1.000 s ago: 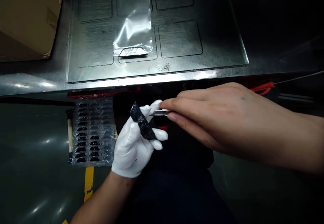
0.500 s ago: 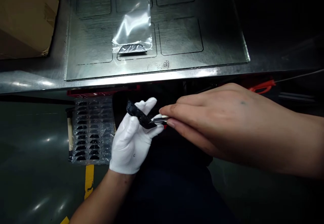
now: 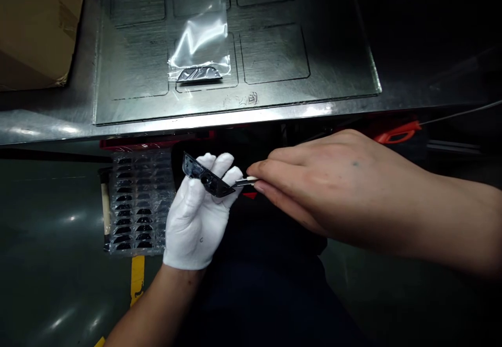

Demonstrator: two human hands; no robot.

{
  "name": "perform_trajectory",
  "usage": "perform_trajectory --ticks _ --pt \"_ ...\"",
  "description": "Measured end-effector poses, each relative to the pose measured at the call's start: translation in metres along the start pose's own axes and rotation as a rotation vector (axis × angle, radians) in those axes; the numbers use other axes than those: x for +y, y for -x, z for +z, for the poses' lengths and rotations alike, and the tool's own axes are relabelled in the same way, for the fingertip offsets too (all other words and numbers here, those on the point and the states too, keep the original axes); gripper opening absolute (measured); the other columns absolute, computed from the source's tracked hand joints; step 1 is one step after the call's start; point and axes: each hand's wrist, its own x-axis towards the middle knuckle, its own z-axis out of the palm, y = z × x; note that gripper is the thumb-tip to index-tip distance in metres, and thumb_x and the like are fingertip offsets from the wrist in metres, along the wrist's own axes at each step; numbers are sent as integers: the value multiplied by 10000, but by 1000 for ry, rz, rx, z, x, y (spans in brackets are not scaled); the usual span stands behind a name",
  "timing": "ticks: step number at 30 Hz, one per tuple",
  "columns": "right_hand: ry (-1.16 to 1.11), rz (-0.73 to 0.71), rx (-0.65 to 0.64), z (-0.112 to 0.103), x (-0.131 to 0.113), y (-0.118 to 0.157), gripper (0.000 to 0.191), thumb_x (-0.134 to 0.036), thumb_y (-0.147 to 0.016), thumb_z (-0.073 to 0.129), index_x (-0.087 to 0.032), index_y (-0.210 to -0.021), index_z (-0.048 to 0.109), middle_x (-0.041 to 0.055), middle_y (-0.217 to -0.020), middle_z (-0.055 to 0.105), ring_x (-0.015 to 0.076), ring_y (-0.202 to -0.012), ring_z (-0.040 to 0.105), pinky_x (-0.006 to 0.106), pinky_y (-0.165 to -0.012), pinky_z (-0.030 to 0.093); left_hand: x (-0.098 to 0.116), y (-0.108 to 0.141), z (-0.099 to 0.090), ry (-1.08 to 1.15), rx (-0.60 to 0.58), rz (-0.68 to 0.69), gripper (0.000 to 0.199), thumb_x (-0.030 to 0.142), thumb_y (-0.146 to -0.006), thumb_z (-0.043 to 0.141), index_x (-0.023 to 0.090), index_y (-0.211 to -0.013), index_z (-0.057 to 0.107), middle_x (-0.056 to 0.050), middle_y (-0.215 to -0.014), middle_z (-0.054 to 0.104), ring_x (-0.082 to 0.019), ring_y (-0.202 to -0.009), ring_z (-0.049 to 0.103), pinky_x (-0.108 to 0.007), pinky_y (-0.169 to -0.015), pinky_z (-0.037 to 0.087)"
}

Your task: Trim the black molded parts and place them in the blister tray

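Observation:
My left hand [image 3: 197, 221], in a white glove, grips a black plastic part [image 3: 207, 178] between thumb and fingers. The part is long and slanted, and its recessed side with a round hole faces up. My bare right hand [image 3: 314, 180] pinches a small knife [image 3: 245, 181] with a thin metal blade and a pale handle. The blade's tip is at the right end of the part; whether it touches I cannot tell. Most of the handle is hidden by my right fingers.
A clear bag [image 3: 200, 49] with a similar black part lies on a glass sheet [image 3: 333, 75] on the metal bench. Below left is a clear blister tray [image 3: 133, 200] with several black parts. A cardboard box [image 3: 35, 28] stands left; an orange-handled tool [image 3: 400, 134] is at right.
The black part has tilted in my left hand, so more of its recessed side shows. The knife blade has shifted slightly to the part's right end. The whole view has moved a little.

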Motion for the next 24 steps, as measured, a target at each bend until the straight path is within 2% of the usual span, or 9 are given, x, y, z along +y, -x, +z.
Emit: perform_trajectory --ticks 4,9,16,20,24 --pt "-9 -2 -31 0 0 -1 220 -220 -1032 511 -169 -1093 717 56 -829 730 185 -673 630 298 -587 340 0 0 1 -19 20 3 259 429 -967 706 311 -1196 737 -27 -1303 738 -199 -1146 723 -319 -1013 597" --pt "35 1 -11 1 -1 -1 175 -193 -1003 556 -175 -1079 713 25 -801 700 171 -640 612 299 -559 295 1 0 4 -44 28 54 248 387 -940 751 291 -1168 738 -35 -1239 749 -201 -1105 734 -327 -993 614" --pt "99 -8 31 5 -4 -4 231 -151 -1021 483 -159 -1024 714 27 -772 684 149 -621 573 304 -550 228 4 0 2 -102 35 112 243 330 -952 743 253 -1182 736 -59 -1202 766 -209 -1067 755 -307 -937 641" --pt "93 -1 6 7 -3 -3 252 -162 -1029 470 -162 -1038 722 28 -746 681 150 -609 564 307 -546 205 3 1 1 -120 65 110 283 327 -905 798 260 -1173 737 -57 -1185 777 -220 -1059 764 -290 -890 659" --pt "97 -9 -13 7 -4 -2 259 -169 -1033 472 -167 -1049 730 29 -752 695 153 -599 561 304 -536 185 2 1 0 -134 87 119 258 322 -920 782 264 -1168 743 -49 -1188 782 -211 -1053 768 -268 -877 656"
